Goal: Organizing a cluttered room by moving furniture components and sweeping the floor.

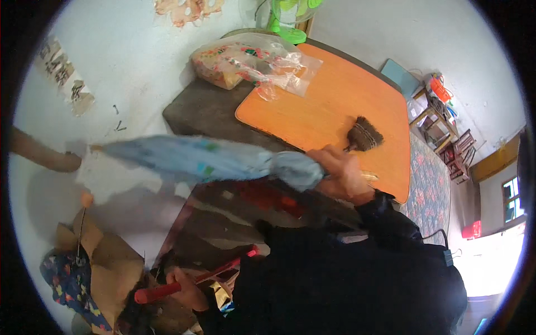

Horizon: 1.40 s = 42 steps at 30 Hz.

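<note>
A furled pale blue umbrella lies level across the view, its tip towards the left wall. My right hand is closed around its gathered end, and the picture is blurred there. Lower left, my left hand grips a long red rod with a thick rounded end; it may be part of another umbrella, but I cannot tell. Beside that hand stands an open cardboard box. A dark flower-patterned folded umbrella or cloth leans at its left side.
An orange board lies on a dark table, bearing a short brown brush and part of a clear patterned plastic bag. Behind stands a green fan. A brown pipe-like object juts in at left. Wooden chairs stand far right.
</note>
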Each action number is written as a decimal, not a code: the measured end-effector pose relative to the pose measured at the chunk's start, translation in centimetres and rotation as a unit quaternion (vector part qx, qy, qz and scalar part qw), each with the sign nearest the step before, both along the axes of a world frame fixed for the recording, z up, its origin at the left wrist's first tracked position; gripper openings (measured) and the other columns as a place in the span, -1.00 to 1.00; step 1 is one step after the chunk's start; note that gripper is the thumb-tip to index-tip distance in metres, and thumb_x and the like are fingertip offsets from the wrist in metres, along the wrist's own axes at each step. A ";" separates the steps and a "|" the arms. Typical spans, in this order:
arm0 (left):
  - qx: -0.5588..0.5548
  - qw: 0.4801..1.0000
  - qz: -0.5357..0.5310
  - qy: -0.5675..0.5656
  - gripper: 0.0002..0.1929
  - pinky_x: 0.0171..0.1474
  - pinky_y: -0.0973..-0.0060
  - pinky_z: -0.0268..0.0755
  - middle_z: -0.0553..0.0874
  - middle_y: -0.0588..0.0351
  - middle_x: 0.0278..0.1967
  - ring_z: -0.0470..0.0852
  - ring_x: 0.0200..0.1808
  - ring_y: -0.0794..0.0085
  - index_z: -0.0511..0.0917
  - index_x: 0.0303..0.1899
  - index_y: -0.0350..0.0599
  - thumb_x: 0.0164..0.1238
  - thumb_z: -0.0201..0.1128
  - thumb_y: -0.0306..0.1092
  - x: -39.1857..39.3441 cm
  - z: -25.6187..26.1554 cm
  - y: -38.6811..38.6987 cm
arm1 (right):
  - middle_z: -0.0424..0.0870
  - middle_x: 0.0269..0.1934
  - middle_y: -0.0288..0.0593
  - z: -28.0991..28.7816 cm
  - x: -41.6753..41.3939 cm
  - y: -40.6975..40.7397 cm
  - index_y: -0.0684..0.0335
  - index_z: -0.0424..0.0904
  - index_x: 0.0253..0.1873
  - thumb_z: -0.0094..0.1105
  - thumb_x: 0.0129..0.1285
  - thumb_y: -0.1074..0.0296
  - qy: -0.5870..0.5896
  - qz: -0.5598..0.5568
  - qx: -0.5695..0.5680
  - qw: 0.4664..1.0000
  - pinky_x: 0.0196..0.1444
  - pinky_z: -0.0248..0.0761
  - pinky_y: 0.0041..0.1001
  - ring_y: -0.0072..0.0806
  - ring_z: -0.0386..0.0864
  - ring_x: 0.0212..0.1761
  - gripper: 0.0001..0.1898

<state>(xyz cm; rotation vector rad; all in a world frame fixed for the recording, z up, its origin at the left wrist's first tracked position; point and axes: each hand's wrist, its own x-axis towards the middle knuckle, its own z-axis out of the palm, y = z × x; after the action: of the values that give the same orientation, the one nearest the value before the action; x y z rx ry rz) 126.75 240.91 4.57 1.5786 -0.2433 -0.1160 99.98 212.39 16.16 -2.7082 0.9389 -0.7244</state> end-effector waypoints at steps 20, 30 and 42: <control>-0.039 0.992 0.085 0.085 -0.77 -0.41 0.64 0.23 0.40 0.24 -0.49 0.36 -0.45 0.59 0.37 -0.44 -0.17 0.33 0.19 -0.32 3.2 -2.6 -2.5 | 0.61 -0.22 -0.10 -1.7 -11.9 -21.4 0.14 0.56 -0.09 0.30 -0.05 0.41 0.077 -0.073 -0.091 0.990 -0.01 0.38 -0.25 -0.10 0.52 -0.05 -0.66; 0.016 0.992 0.064 0.110 -0.66 -0.34 0.46 0.39 0.45 0.13 -0.29 0.44 -0.29 0.47 0.39 -0.05 -0.18 0.35 0.21 -0.14 4.2 -5.2 -2.1 | 0.64 -0.17 -0.04 -6.4 -8.3 -37.3 0.18 0.47 0.08 0.16 0.12 0.36 0.095 -0.384 -0.201 0.896 -0.03 0.41 -0.25 -0.08 0.56 -0.04 -0.62; 0.201 0.978 0.054 0.026 -0.75 -0.32 0.52 0.31 0.44 0.22 -0.45 0.40 -0.39 0.55 0.45 -0.35 -0.21 0.37 0.18 -0.20 1.3 -8.5 -2.4 | 0.57 -0.06 0.07 -15.2 8.2 -42.1 0.29 0.34 0.23 0.24 0.17 0.01 -0.318 -0.004 0.558 0.766 -0.10 0.46 -0.20 -0.12 0.56 -0.10 -0.37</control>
<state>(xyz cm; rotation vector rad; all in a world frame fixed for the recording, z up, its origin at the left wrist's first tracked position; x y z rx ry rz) 128.08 238.47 -3.96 1.9840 -0.0942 -0.1277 108.15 170.29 1.00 -1.2769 0.7913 -0.6753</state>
